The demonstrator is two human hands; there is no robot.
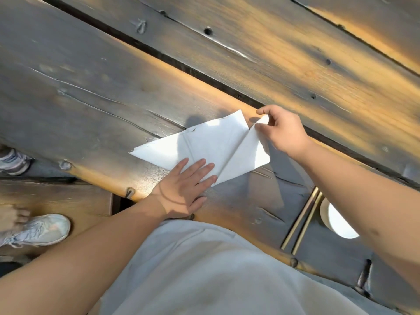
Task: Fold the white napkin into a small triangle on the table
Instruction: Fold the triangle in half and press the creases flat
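The white napkin (211,144) lies on the dark wooden table (91,92), folded into a rough triangle with a crease running diagonally. My left hand (186,187) rests flat, fingers spread, pressing the napkin's near edge onto the wood. My right hand (281,130) pinches the napkin's far right corner between thumb and fingers and holds that flap lifted off the table.
Two brass-coloured chopsticks (302,221) and a white dish (338,221) lie to the right near my right forearm. A wide gap (204,71) runs between the table planks beyond the napkin. Another person's sneakers (38,230) stand on the floor at the left.
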